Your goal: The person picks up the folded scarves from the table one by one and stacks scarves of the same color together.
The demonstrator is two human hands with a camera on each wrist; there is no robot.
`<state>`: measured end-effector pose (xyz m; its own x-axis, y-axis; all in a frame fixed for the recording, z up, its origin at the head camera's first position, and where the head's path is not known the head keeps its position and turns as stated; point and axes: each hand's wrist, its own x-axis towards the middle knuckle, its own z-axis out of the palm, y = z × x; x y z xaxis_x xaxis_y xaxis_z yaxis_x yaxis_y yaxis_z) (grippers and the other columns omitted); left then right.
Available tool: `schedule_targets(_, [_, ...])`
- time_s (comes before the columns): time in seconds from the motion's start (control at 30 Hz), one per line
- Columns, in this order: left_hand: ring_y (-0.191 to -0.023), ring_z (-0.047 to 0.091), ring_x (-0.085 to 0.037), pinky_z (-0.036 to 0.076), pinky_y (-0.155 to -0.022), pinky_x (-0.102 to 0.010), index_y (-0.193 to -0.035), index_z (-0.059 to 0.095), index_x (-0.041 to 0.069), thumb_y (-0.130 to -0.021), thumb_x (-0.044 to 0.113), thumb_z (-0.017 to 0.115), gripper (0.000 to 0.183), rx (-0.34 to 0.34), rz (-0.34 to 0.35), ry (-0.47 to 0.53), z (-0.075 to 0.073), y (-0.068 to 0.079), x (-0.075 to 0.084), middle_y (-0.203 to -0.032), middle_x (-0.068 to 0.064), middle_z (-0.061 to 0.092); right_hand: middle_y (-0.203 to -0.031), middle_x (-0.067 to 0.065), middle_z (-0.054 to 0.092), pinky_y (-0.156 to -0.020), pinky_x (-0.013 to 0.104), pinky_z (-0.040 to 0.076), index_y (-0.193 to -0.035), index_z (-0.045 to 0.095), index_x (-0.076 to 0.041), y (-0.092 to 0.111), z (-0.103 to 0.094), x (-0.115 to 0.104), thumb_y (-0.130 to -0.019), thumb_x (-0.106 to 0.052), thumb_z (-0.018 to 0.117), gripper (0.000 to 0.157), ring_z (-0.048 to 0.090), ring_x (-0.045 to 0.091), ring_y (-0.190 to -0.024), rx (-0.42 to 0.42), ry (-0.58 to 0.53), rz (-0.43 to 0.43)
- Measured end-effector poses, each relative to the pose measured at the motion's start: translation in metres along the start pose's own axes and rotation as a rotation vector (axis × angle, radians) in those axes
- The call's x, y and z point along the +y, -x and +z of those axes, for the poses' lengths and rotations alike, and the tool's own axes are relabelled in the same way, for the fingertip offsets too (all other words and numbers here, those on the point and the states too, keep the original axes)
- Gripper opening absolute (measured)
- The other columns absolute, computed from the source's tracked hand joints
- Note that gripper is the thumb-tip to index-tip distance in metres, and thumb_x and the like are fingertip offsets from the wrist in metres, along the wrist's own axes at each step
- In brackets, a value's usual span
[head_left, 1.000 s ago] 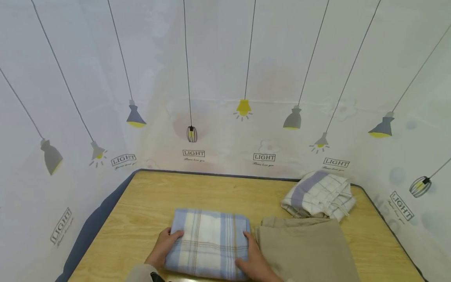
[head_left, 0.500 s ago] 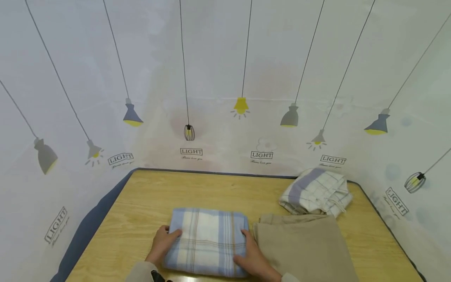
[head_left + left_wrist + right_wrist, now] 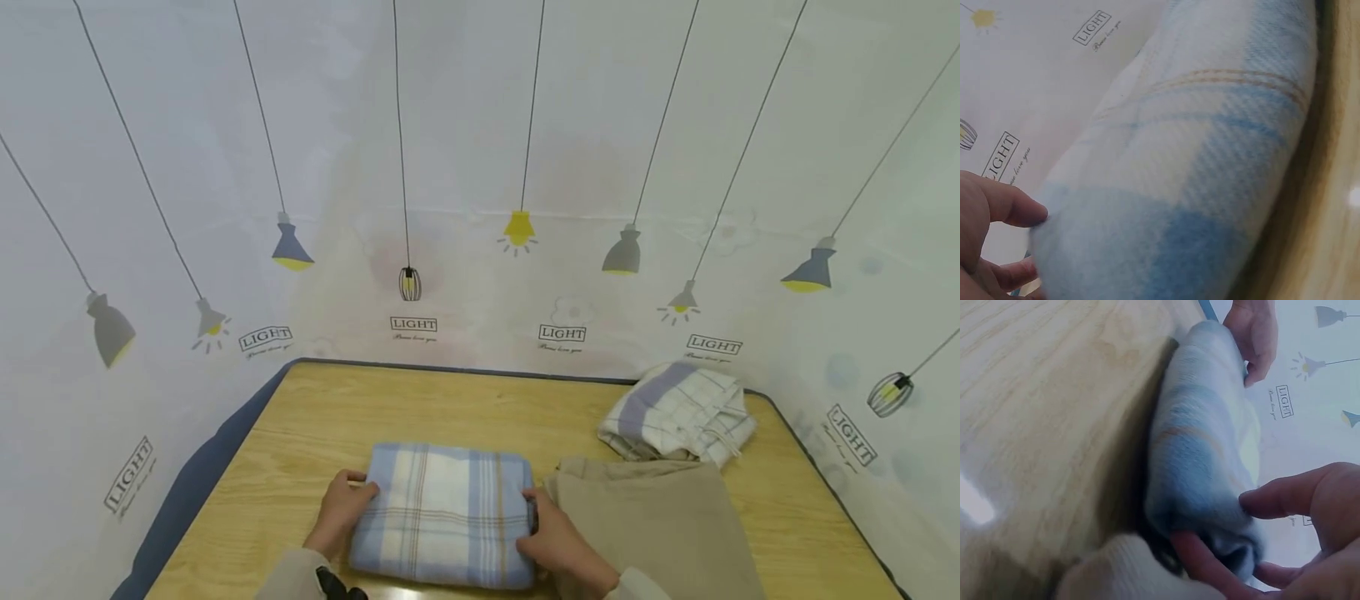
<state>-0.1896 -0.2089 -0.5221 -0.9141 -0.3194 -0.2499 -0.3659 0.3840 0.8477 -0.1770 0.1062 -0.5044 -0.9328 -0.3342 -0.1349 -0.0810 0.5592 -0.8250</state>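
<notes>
A thick folded plaid cloth, blue and white with thin brown lines, lies flat on the wooden table. My left hand is at its left edge, the thumb tip touching the border and the fingers loosely bent. Seen from the left wrist, the fingertips meet the rounded end of the fabric. At the opposite edge, my right hand pinches the side layers between thumb and fingers. In the right wrist view, a finger reaches into the folds at the near corner, while the thumb rests on top.
Directly right of the plaid cloth lies a folded beige cloth. Behind that is a bunched white checked cloth with a purple stripe and a drawstring. A white printed curtain surrounds the table at the back and sides.
Both hands have drawn slightly outward. The thumbs have slid from the top of the plaid cloth to its side edges. The cloth itself stays in place.
</notes>
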Motion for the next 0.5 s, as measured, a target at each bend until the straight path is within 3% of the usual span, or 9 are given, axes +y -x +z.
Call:
schedule_targets(0.13, [-0.078,0.053,-0.024,0.04,-0.061,-0.027,-0.111,0.052,-0.01,-0.08,0.011,0.055,0.038,0.029,0.035,-0.002,-0.005,0.0,0.005,-0.088,-0.016,0.056,-0.099,0.022,0.057,-0.048,0.034,0.051,-0.122,0.042,0.008,-0.001,-0.008,-0.003,-0.072,0.002,0.06,0.053,0.058,0.024,-0.078,-0.016,-0.09,0.06])
schedule_targets(0.33, [-0.075,0.053,-0.022,0.04,-0.06,-0.028,-0.107,0.054,-0.01,-0.082,0.011,0.054,0.032,0.057,0.077,0.021,-0.005,0.0,0.014,-0.086,-0.016,0.058,-0.103,0.021,0.055,-0.048,0.037,0.053,-0.12,0.044,0.005,-0.004,-0.022,-0.007,-0.078,-0.002,0.061,0.046,0.059,0.024,-0.071,-0.019,-0.204,0.134])
schedule_targets(0.5, [-0.079,0.052,-0.023,0.039,-0.062,-0.028,-0.108,0.052,-0.006,-0.085,0.014,0.054,0.031,0.07,0.069,0.047,0.004,0.001,0.024,-0.089,-0.014,0.056,-0.106,0.024,0.054,-0.05,0.037,0.053,-0.121,0.041,0.008,-0.005,-0.033,-0.011,-0.081,-0.001,0.058,0.044,0.06,0.024,-0.078,-0.035,-0.287,0.163])
